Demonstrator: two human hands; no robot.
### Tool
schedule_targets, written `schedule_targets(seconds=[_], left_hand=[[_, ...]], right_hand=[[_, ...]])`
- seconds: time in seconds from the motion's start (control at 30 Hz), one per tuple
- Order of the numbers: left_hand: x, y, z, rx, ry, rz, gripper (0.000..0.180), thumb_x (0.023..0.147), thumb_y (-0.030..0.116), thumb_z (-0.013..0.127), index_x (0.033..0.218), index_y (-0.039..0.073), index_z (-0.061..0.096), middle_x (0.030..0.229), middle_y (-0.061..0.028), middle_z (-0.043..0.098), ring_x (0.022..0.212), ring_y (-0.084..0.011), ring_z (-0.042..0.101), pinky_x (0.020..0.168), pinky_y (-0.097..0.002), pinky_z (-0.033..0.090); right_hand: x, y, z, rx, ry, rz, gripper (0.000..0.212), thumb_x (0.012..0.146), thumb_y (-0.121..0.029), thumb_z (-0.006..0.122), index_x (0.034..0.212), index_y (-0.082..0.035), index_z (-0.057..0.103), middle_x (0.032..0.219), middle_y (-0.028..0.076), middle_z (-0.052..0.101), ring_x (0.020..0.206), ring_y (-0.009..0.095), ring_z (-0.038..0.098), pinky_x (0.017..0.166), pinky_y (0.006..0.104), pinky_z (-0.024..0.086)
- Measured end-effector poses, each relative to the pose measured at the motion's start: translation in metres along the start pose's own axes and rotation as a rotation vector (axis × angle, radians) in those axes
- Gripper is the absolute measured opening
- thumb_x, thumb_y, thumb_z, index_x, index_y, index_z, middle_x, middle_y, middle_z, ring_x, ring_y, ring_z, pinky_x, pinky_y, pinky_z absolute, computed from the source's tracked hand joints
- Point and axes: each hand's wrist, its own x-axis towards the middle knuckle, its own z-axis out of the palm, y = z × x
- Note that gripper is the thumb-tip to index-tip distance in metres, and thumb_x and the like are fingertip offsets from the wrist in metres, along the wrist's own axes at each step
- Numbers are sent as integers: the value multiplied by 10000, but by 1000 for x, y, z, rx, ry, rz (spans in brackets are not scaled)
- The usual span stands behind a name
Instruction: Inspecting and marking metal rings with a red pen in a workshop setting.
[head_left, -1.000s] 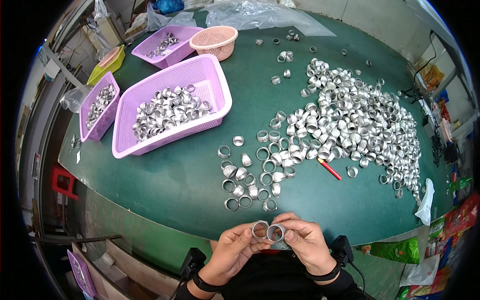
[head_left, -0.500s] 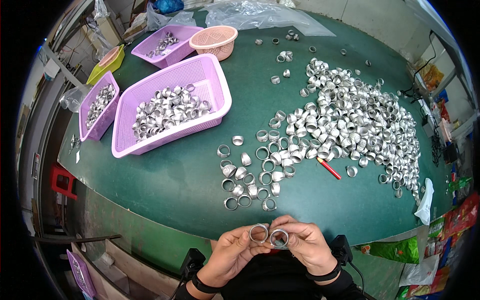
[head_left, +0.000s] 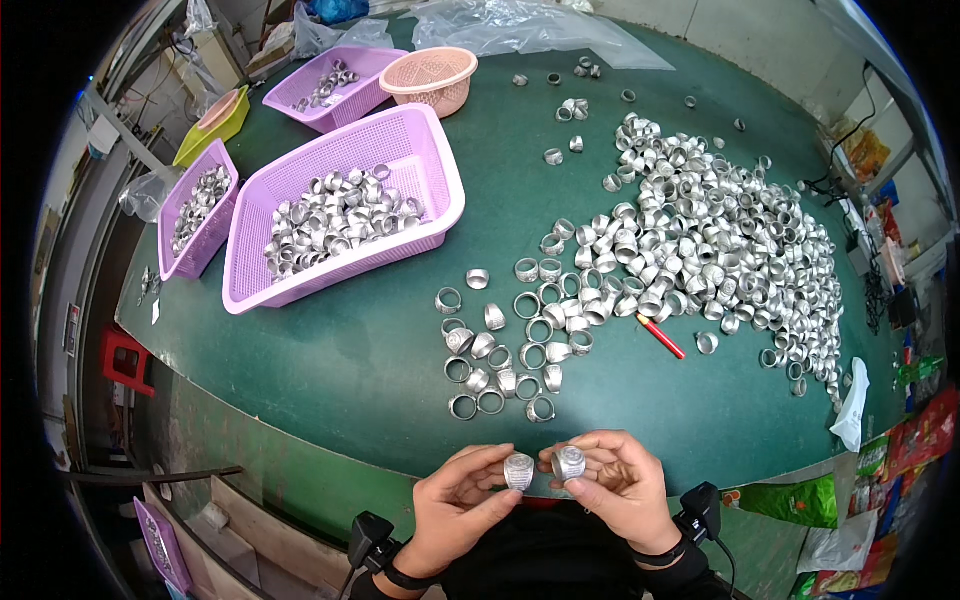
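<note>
Pinched between the thumb and fingers of my left hand (head_left: 462,500) is a silver-coloured metal ring (head_left: 519,471), its wide patterned face turned up. My right hand (head_left: 622,492) grips a second silver ring (head_left: 568,463) the same way, with a raised design on top. The two rings are apart, side by side over the near table edge. Just beyond my hands lies a loose group of similar rings (head_left: 490,401), some on their sides and some standing. A large heap of rings (head_left: 720,240) spreads over the right of the table.
On the green table (head_left: 330,370), a big purple basket (head_left: 345,270) holds many rings. Smaller purple baskets (head_left: 205,255) with rings and a pink round basket (head_left: 430,85) stand around it. A red pencil (head_left: 661,337) lies by the heap. Clear plastic sheeting (head_left: 540,35) covers the far edge.
The two rings, earlier touching with their openings facing up at me, are now drawn apart and turned so their patterned faces show. Each hand keeps hold of its ring.
</note>
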Motion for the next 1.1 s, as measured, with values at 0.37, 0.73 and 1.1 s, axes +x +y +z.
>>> schedule_targets(seconds=[0.37,0.73,1.1], left_hand=[[-1,3,2,801,75,417,391,571,-30,683,932,-53,537,948,-148,465,799,-180,504,688,-281,435],[6,9,-2,1123,14,543,379,506,33,747,838,-23,571,779,-109,531,661,-187,530,556,-259,433],[8,0,-10,-504,-235,-347,373,839,128,444,1138,-84,374,1023,-213,503,906,-253,537,810,-329,436]], right_hand=[[3,-5,6,-817,29,-369,318,594,-42,707,886,-10,587,851,103,513,741,174,537,612,253,450],[5,-8,-1,-911,9,-388,365,567,-95,735,890,-14,583,818,100,530,715,180,522,608,260,434],[-1,5,-8,-56,48,-51,296,749,13,557,1034,42,482,986,122,521,861,150,516,750,251,422]])
